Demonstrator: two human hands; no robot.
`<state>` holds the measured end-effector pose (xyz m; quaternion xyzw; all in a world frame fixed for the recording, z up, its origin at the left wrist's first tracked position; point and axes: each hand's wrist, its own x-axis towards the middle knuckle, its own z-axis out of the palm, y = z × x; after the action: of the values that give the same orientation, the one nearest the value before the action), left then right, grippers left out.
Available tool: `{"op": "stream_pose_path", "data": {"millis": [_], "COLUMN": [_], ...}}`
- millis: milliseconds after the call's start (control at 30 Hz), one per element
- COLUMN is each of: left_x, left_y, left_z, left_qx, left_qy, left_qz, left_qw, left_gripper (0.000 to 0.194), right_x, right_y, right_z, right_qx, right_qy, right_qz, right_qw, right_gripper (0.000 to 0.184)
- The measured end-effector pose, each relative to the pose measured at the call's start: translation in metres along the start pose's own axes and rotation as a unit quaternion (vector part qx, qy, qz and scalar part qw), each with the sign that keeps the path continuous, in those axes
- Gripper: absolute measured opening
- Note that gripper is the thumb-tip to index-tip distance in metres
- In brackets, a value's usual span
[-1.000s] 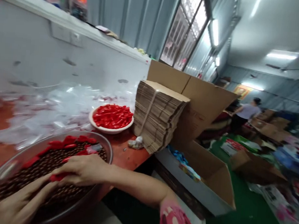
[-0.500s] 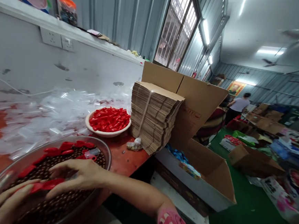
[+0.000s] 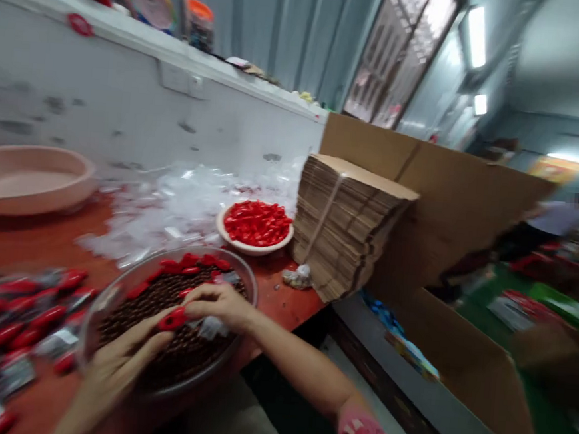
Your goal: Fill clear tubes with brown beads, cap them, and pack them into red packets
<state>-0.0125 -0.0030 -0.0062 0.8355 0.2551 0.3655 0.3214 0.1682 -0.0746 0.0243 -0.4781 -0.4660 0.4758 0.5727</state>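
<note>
- At far left, newly in view as the camera turns: a pink basin (image 3: pixel 25 189) and red-and-clear packets (image 3: pixel 47 318).
- Left hand (image 3: pixel 112 367): thumb and fingers pinch a red piece (image 3: pixel 172 319) above a bead-filled bowl (image 3: pixel 255 293).
- Right hand (image 3: pixel 227 306): curled, fingertips at the same piece — firmness of grip unclear.
- Farther right: heaped red pieces (image 3: pixel 256 223) — beside bundled cardboard (image 3: pixel 346 228).

The pink basin (image 3: pixel 30 198) is cut off at left — the far person (image 3: pixel 556 219) blurred.

Left hand (image 3: pixel 121 357) and right hand (image 3: pixel 225 307) holding red piece (image 3: pixel 172 319), above basin (image 3: pixel 252 286) of brown balls (image 3: pixel 136 315), cardboard stack (image 3: pixel 346 225)
</note>
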Motion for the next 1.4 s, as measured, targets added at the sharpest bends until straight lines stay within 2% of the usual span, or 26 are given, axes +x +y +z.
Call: {"op": "stream_pose_path", "data": {"millis": [33,67,100,200,300,367,567,700,767,933,1000,1167,1300,1400], "left_x": [0.003,0.004,0.005,0.004,0.000,-0.003,-0.008,-0.006,-0.005,0.000,0.001,0.002,0.001,0.000], "left_y": [0.007,0.013,0.017,0.025,0.027,0.027,0.026,0.028,0.029,0.027,0.026,0.025,0.026,0.023], "left_z": [0.001,0.002,0.003,0.008,0.011,0.011,0.013,0.013,0.012,0.010,0.009,0.009,0.007,0.008], "left_qx": [-0.028,-0.057,-0.071,-0.092,-0.121,-0.117,-0.088,-0.082,-0.094,-0.177,-0.207,-0.242,-0.264,-0.265], "left_qy": [-0.060,-0.077,-0.073,-0.047,-0.024,-0.007,0.010,0.016,0.026,0.038,0.041,0.047,0.047,0.082], "left_qz": [-0.021,-0.029,-0.044,-0.052,-0.033,-0.036,-0.054,-0.056,-0.059,-0.070,-0.070,-0.081,-0.080,-0.102], "left_qw": [0.998,0.995,0.994,0.993,0.992,0.992,0.995,0.995,0.994,0.981,0.975,0.966,0.960,0.955], "left_gripper": [0.026,0.028,0.031,0.029,0.028,0.027,0.023,0.022,0.023,0.030,0.031,0.032,0.030,0.028], "right_x": [-0.001,-0.002,-0.002,-0.001,0.001,0.001,0.004,0.004,0.003,0.004,0.005,0.005,0.002,0.000], "right_y": [-0.003,-0.006,-0.007,-0.005,0.003,0.008,0.016,0.020,0.018,0.006,0.001,-0.005,-0.003,0.001], "right_z": [0.001,0.002,0.003,0.005,0.008,0.012,0.027,0.032,0.033,0.024,0.017,0.004,0.011,0.017], "right_qx": [-0.017,-0.025,-0.023,0.055,0.170,0.211,0.226,0.228,0.219,0.167,0.150,0.131,0.158,0.198], "right_qy": [-0.004,-0.004,-0.010,-0.088,-0.147,-0.139,-0.036,-0.005,-0.010,-0.091,-0.100,-0.083,-0.081,-0.040], "right_qz": [0.005,0.014,0.033,0.115,0.187,0.201,0.201,0.192,0.182,0.182,0.181,0.176,0.196,0.196], "right_qw": [1.000,1.000,0.999,0.988,0.956,0.946,0.953,0.955,0.959,0.965,0.967,0.972,0.964,0.960], "right_gripper": [0.026,0.027,0.029,0.038,0.033,0.030,0.022,0.020,0.020,0.028,0.032,0.036,0.035,0.030]}}
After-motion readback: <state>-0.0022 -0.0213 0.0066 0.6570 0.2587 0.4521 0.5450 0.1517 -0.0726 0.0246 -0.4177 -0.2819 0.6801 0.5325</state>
